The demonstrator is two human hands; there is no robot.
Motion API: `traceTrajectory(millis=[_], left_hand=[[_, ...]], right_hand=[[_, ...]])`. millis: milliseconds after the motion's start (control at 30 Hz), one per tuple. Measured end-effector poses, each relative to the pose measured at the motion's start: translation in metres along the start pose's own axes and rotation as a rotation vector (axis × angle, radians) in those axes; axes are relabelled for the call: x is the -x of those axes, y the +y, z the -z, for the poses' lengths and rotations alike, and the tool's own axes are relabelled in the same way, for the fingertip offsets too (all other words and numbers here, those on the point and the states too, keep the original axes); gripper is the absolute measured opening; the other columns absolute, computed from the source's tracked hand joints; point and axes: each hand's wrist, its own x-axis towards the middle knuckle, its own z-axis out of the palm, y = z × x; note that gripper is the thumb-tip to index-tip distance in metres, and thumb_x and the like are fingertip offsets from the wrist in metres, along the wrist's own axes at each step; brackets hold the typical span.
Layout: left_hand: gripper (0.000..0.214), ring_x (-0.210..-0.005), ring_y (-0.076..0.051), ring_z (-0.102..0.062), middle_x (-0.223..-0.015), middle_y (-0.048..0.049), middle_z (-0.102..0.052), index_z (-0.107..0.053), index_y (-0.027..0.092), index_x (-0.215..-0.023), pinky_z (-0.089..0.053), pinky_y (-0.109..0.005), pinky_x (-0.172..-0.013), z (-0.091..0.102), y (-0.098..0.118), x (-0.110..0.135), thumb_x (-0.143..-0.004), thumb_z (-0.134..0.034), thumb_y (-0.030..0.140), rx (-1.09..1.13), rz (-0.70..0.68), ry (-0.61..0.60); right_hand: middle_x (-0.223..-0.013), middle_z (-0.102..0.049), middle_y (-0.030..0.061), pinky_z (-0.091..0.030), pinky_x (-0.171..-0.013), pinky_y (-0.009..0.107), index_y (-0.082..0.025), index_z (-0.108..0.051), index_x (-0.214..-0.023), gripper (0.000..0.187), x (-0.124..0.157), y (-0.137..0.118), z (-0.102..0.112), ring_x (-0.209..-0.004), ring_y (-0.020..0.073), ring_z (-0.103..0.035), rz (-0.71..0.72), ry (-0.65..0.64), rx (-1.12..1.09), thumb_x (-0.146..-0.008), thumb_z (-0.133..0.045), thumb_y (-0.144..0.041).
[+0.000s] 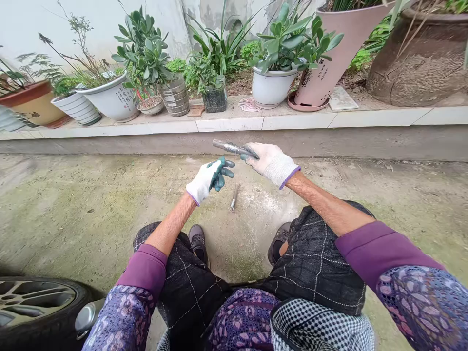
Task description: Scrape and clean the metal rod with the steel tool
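1. Weathered concrete ground (91,195), tinged green in places, runs up to a low, tile-edged ledge (230,126) lined with potted plants, among them a white pot (271,88) with a jade plant and a tall pink planter (323,68).
2. Above the ground, the gloved right hand (268,161) is closed around one end of a grey metal rod (234,148), which points out leftward, tilted slightly up toward its free end.
3. Silvery wire (230,147) is wound about the rod's middle, just outside the right hand's fingertips.
4. Gloved too, the left hand (211,178) sits below and to the left of the wound part, near the rod but apart from it, its green-coated fingers parted and loosely bent.
5. On the ground below both hands lies a second rod (234,196), well apart from them, with a shiny band near its closer end.
6. Grey shoes (197,237) flank that second rod, and a car wheel (36,300) stands at lower left.
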Motion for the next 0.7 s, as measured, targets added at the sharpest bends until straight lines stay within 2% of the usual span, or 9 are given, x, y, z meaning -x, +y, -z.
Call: traceTrajectory(millis=[100,167,300,500,600,700], left_hand=[[0.051,-0.034,-0.005,-0.04,-0.089,-0.0119,-0.074,-0.066,0.009,-0.114,-0.026,-0.023,-0.034,-0.001,0.002,0.003,-0.093,-0.055,0.054,-0.034,0.013,-0.061],[0.049,-0.036,-0.005,-0.042,-0.088,-0.0102,-0.073,-0.066,0.01,-0.116,-0.029,-0.022,-0.036,-0.004,0.003,0.006,-0.089,-0.062,0.05,-0.038,0.012,-0.111],[0.044,-0.041,-0.008,-0.047,-0.064,0.001,-0.061,-0.067,0.009,-0.11,-0.034,-0.022,-0.039,-0.012,-0.001,0.011,-0.08,-0.069,0.041,0.01,0.026,-0.12],[0.042,-0.032,-0.007,-0.026,-0.045,0.0102,-0.039,-0.067,0.01,-0.111,-0.021,-0.022,-0.033,-0.021,-0.005,0.019,-0.08,-0.067,0.038,0.01,0.03,-0.146],[0.039,-0.032,-0.006,-0.024,-0.044,0.0106,-0.036,-0.068,0.011,-0.108,-0.019,-0.022,-0.033,-0.021,-0.007,0.021,-0.081,-0.068,0.039,-0.026,0.043,-0.141],[0.041,-0.033,-0.006,-0.025,-0.044,0.0107,-0.035,-0.068,0.011,-0.111,-0.021,-0.021,-0.034,-0.016,-0.006,0.019,-0.084,-0.067,0.043,-0.055,0.047,-0.159]], right_hand=[[-0.102,-0.071,0.0099,-0.036,-0.069,0.031,-0.019,-0.065,-0.108,0.028,0.0,-0.001,0.0,-0.084,0.0217,-0.061,0.002,-0.015,0.016,-0.099,-0.046,-0.037],[-0.103,-0.071,0.0103,-0.036,-0.069,0.032,-0.019,-0.065,-0.109,0.027,0.001,-0.002,0.001,-0.084,0.022,-0.061,-0.009,-0.023,0.019,-0.099,-0.047,-0.037],[-0.103,-0.071,0.0105,-0.038,-0.07,0.032,-0.019,-0.065,-0.11,0.027,0.001,0.001,0.007,-0.085,0.0222,-0.061,-0.043,-0.021,0.031,-0.098,-0.049,-0.036],[-0.094,-0.07,0.0091,-0.039,-0.066,0.03,-0.017,-0.068,-0.106,0.025,-0.006,0.009,0.009,-0.077,0.0193,-0.059,-0.102,-0.022,-0.021,-0.095,-0.053,-0.034],[-0.078,-0.064,0.0045,-0.038,-0.056,0.027,-0.015,-0.069,-0.102,0.024,-0.004,0.004,0.013,-0.06,0.0131,-0.051,-0.179,-0.077,-0.305,-0.094,-0.054,-0.032],[-0.069,-0.054,-0.0008,-0.034,-0.042,0.022,-0.013,-0.068,-0.107,0.03,0.006,-0.003,0.023,-0.047,0.0077,-0.041,-0.227,-0.2,-0.788,-0.092,-0.057,-0.036]])
